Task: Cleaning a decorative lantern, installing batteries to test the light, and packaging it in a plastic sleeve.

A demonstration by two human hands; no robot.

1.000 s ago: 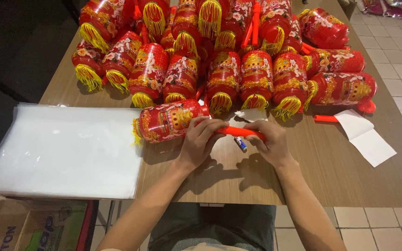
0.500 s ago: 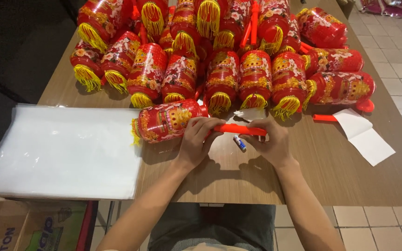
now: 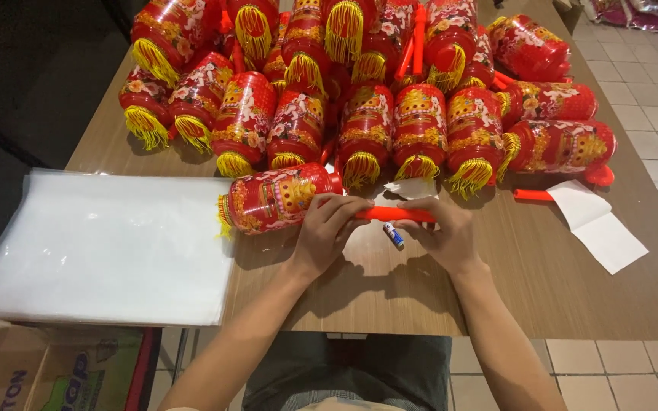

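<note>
Both hands (image 3: 390,236) on lantern (image 3: 279,198) handle (image 3: 394,215)

Red lantern (image 3: 276,199) lies sideways, orange handle (image 3: 394,215) attached.

A small packing workshop: dozens of red lanterns (image 3: 359,91) crowd the worktop (image 3: 573,297), clear bags (image 3: 100,247) stacked at 9 o'clock, tiled floor (image 3: 641,68) at 2 o'clock.

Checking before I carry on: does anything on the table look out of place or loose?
One small battery lies loose on the wooden table, just under the orange handle that both hands hold. A white paper sheet lies folded and askew at the right.
</note>
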